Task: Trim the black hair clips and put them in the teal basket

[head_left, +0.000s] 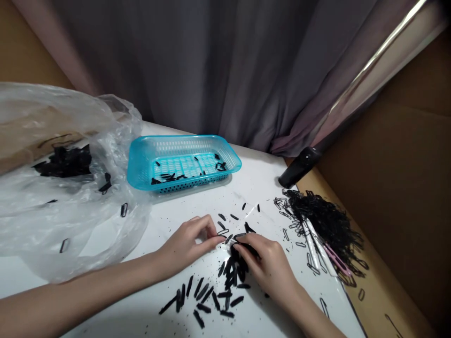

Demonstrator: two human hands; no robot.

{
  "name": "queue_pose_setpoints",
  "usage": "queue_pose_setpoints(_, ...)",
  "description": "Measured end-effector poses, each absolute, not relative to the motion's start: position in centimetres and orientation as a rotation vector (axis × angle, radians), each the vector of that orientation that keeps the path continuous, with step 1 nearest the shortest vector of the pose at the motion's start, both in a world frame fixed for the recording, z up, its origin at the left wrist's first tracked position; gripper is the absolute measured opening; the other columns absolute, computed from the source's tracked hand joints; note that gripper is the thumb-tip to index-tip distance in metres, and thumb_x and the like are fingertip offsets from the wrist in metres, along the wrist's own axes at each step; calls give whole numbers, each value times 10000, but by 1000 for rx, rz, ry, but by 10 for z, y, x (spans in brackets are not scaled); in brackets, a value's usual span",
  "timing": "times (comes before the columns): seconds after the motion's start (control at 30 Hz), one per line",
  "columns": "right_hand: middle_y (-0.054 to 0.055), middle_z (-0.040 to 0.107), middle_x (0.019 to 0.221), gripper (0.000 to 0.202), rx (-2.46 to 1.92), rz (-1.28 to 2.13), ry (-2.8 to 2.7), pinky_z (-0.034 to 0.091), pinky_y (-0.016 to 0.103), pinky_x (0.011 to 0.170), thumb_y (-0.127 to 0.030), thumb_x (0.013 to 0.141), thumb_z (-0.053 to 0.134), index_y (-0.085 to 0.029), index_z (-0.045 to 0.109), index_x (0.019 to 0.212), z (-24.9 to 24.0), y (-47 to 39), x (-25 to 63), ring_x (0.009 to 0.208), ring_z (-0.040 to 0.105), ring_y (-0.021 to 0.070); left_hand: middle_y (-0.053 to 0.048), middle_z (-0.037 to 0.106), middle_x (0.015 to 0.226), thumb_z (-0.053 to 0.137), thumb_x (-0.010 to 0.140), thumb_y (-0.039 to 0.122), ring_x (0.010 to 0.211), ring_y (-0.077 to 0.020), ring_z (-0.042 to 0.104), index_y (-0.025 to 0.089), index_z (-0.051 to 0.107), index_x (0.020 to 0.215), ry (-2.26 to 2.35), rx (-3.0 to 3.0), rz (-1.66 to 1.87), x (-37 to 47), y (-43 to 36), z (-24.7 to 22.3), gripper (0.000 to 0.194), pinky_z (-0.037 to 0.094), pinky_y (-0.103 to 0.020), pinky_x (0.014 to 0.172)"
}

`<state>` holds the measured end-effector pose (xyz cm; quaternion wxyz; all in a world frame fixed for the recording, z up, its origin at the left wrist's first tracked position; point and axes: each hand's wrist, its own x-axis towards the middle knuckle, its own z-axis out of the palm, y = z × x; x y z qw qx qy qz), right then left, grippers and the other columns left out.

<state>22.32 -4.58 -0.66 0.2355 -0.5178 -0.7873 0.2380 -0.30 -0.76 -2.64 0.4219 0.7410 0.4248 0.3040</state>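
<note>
My left hand [197,239] is closed in a pinch at the table's middle; what its fingertips hold, if anything, is too small to make out. A thin black oval loop [222,232] shows right at those fingertips. My right hand [268,260] faces it a short way to the right, thumb and finger pinched on another small black oval loop [240,235]. Beneath and in front of the right fingers lies a heap of short black strips [230,272], partly hidden by that hand. More black strips [202,293] are scattered nearer me, among dark crumbs.
A blue plastic basket [183,180] with several black pieces stands behind my hands. Clear plastic bags [116,225] cover the left side. To the right lie a tangled pile of black loops [320,220], white sticks [317,249], a pink tool [338,259] and a black cylinder [299,167].
</note>
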Motion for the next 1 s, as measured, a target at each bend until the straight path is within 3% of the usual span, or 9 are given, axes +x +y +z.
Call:
queue_pose_setpoints(0.17,21,725,865,168,-1438,628,-2168,493,257,695,-273,978,517,-233,679,975,-8,-43,223,764,687,170,47,559,660,322,1034,418,614,-149,531,230,416,839,1080,1787,818,-3,-5,-30,287,403,-279,638)
queue_pose_setpoints(0.3,18,731,860,151,-1435,613,-2177,487,255,699,-263,969,537,-231,684,952,-10,-42,221,775,691,170,64,428,571,211,1049,437,544,-148,429,234,351,736,1142,1764,880,-3,-6,-32,398,373,-284,598)
queue_pose_setpoints(0.4,13,734,870,146,-1420,620,-2198,480,248,697,-254,968,541,-227,682,949,-11,-42,219,783,691,166,28,510,611,255,1050,368,635,-169,504,223,408,708,1120,1995,901,-1,-15,-27,401,393,-306,669)
queue_pose_setpoints(0.57,24,733,858,158,-1405,627,-2207,476,261,701,-257,971,528,-212,677,943,-12,-44,218,786,689,176,30,675,723,532,965,224,730,-167,625,219,559,836,795,2743,1162,-8,-9,-5,132,347,-341,849)
queue_pose_setpoints(0.63,25,735,865,152,-1402,634,-2206,480,269,714,-251,966,533,-214,678,945,-12,-44,217,800,691,179,38,704,735,602,935,211,756,-178,659,232,590,849,953,2887,1243,-20,9,10,89,321,-343,850)
queue_pose_setpoints(0.73,18,734,868,142,-1399,653,-2209,482,266,711,-243,959,538,-220,676,934,-12,-43,218,798,692,176,-13,717,819,589,951,316,801,-232,658,209,587,887,1604,2688,1203,-44,44,31,125,272,-428,928)
queue_pose_setpoints(0.8,10,734,867,136,-1400,661,-2208,481,260,700,-241,955,540,-225,672,930,-12,-43,218,792,692,173,-38,715,854,550,965,347,836,-251,650,197,584,888,1782,2582,1038,-56,61,39,172,270,-454,942)
queue_pose_setpoints(0.93,6,738,873,129,-1399,671,-2207,479,255,706,-244,949,545,-232,673,940,-12,-42,218,809,699,176,-149,658,1212,526,966,339,1112,-313,584,170,554,1156,1785,2620,1079,-50,59,35,255,280,-481,982)
queue_pose_setpoints(1.0,8,738,872,135,-1397,675,-2205,476,255,705,-245,949,541,-234,675,944,-13,-41,218,813,701,179,-130,667,1208,489,985,293,1166,-300,565,177,565,1167,1525,2736,989,-35,46,25,229,308,-462,984)
